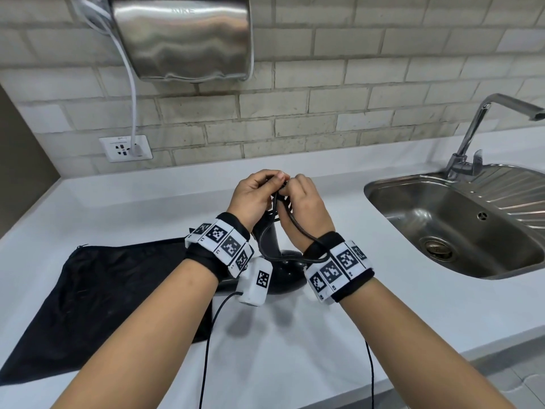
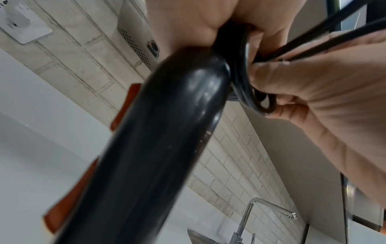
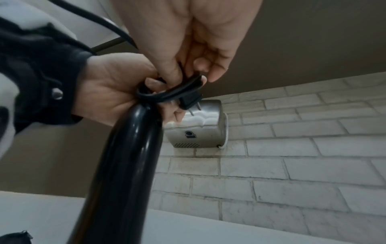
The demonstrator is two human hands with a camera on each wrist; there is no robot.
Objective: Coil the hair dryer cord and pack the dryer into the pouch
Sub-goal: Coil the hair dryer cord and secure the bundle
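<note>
The black hair dryer [image 1: 284,268] stands on the white counter with its handle [image 3: 125,165] pointing up between my wrists. Its black cord [image 1: 295,225] is looped at the handle's top end. My left hand [image 1: 265,181] grips those cord loops [image 2: 244,85] against the handle end. My right hand [image 1: 298,184] pinches the cord just behind the two-pin plug [image 3: 190,100], which sticks out past the fingers. One slack loop hangs over my right wrist band. The black mesh pouch [image 1: 118,290] lies flat on the counter to the left, partly under my left forearm.
A steel sink [image 1: 454,228] with a tap [image 1: 477,134] sits at the right. A metal hand dryer [image 1: 182,36] hangs on the brick wall, its white cable plugged into a wall socket [image 1: 125,148]. The counter's front edge runs below my forearms.
</note>
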